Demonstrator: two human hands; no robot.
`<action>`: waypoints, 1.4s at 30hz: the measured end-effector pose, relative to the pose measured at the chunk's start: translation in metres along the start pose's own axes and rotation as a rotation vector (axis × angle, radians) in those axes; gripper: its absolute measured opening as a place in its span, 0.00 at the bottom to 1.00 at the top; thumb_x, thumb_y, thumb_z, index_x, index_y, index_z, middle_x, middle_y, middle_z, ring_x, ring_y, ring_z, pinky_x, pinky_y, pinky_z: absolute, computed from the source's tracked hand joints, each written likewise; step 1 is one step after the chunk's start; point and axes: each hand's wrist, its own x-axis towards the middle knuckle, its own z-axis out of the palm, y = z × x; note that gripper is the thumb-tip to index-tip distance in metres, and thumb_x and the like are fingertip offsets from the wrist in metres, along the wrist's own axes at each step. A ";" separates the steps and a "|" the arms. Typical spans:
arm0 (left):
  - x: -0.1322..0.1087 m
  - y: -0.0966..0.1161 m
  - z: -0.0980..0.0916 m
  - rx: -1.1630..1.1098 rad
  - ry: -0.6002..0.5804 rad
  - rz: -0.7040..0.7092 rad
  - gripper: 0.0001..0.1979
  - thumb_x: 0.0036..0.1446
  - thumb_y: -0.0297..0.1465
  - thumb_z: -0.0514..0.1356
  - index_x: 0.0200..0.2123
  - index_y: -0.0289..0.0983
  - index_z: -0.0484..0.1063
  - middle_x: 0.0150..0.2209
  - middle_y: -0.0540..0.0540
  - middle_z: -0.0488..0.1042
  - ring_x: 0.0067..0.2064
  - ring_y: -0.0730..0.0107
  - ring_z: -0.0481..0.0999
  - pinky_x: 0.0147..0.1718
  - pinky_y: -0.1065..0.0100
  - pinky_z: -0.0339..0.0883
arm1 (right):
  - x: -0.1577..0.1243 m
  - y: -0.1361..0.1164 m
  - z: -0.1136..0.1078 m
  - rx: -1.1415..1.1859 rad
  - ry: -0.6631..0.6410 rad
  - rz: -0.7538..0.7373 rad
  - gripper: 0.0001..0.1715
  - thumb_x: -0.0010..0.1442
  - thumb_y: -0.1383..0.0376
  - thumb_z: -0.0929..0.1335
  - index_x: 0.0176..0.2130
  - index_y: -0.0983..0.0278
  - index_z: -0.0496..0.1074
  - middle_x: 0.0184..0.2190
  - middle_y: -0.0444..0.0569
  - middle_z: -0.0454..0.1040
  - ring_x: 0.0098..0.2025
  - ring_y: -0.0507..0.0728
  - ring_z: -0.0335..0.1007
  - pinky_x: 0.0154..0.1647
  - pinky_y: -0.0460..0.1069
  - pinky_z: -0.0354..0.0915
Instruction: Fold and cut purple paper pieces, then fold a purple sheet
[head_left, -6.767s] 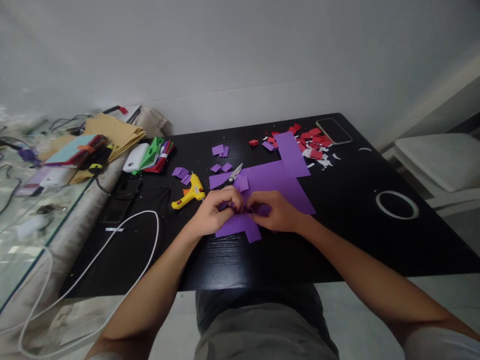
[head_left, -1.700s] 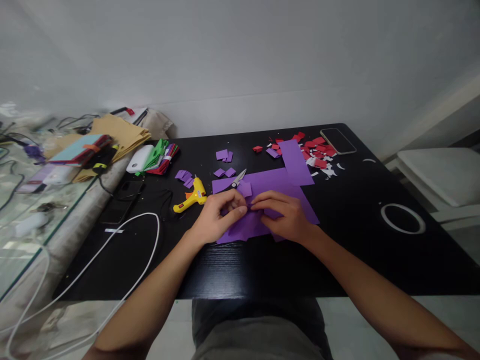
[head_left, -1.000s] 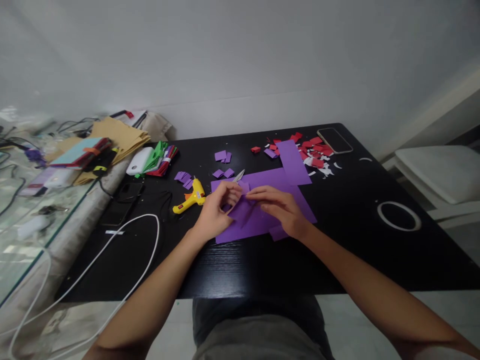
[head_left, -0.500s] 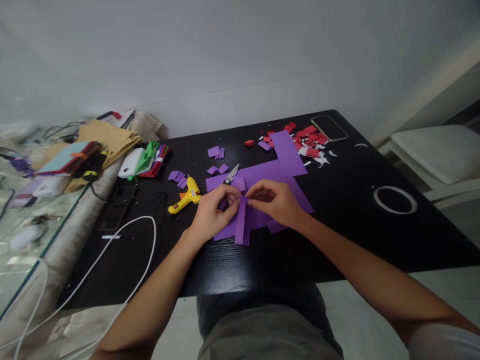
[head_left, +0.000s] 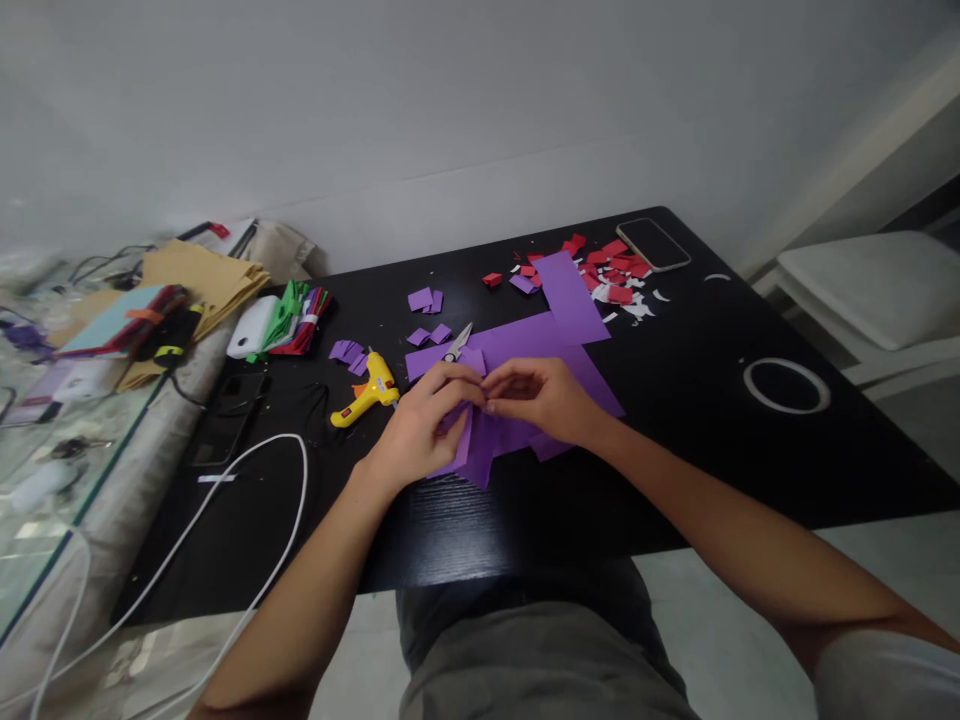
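Note:
My left hand [head_left: 429,422] and my right hand [head_left: 546,400] meet at the fingertips over purple sheets on the black table. Between them they pinch a purple paper strip [head_left: 477,462], whose lower part hangs toward me; its upper end is hidden by the fingers. Under and behind the hands lie larger purple paper sheets [head_left: 525,338], one set at an angle on another. Scissors [head_left: 457,343] rest just beyond my left hand, blades pointing away and handles covered. A yellow glue gun [head_left: 370,390] lies left of that hand.
Small purple pieces [head_left: 426,299] sit behind the scissors. Red and white paper scraps [head_left: 616,275] lie at the back right beside a phone [head_left: 654,245]. A white ring [head_left: 787,386] is at right. At left are a white cable [head_left: 303,480], a dark phone [head_left: 229,418] and bundled coloured paper [head_left: 300,320].
My left fingers have closed further over the top of the purple strip. The strip has tilted, its lower end now partly behind my left hand. The view has shifted slightly.

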 end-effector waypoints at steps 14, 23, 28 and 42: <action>-0.001 -0.002 -0.004 -0.062 0.017 -0.019 0.06 0.65 0.29 0.64 0.45 0.38 0.75 0.44 0.43 0.78 0.45 0.65 0.79 0.44 0.64 0.72 | -0.001 -0.011 -0.001 0.043 -0.040 0.038 0.08 0.55 0.64 0.76 0.38 0.62 0.82 0.34 0.46 0.82 0.39 0.55 0.78 0.46 0.52 0.73; 0.000 0.001 -0.001 -0.026 0.046 0.011 0.13 0.61 0.20 0.63 0.48 0.38 0.75 0.44 0.43 0.80 0.46 0.66 0.80 0.47 0.65 0.73 | 0.002 -0.003 -0.001 0.081 -0.005 0.049 0.12 0.52 0.64 0.79 0.38 0.62 0.81 0.33 0.46 0.82 0.36 0.54 0.79 0.44 0.52 0.75; -0.001 0.002 -0.002 -0.005 0.027 -0.029 0.14 0.59 0.20 0.62 0.47 0.38 0.75 0.43 0.44 0.80 0.44 0.66 0.80 0.44 0.66 0.74 | 0.001 -0.004 -0.001 0.079 0.020 0.046 0.13 0.51 0.62 0.80 0.37 0.63 0.80 0.33 0.46 0.82 0.35 0.54 0.79 0.43 0.51 0.76; -0.003 0.001 -0.004 -0.014 -0.127 -0.113 0.11 0.63 0.22 0.60 0.47 0.38 0.75 0.38 0.48 0.78 0.37 0.71 0.78 0.38 0.71 0.71 | 0.003 -0.005 -0.007 0.016 -0.121 0.114 0.18 0.50 0.62 0.81 0.40 0.64 0.80 0.34 0.47 0.82 0.37 0.54 0.79 0.45 0.52 0.75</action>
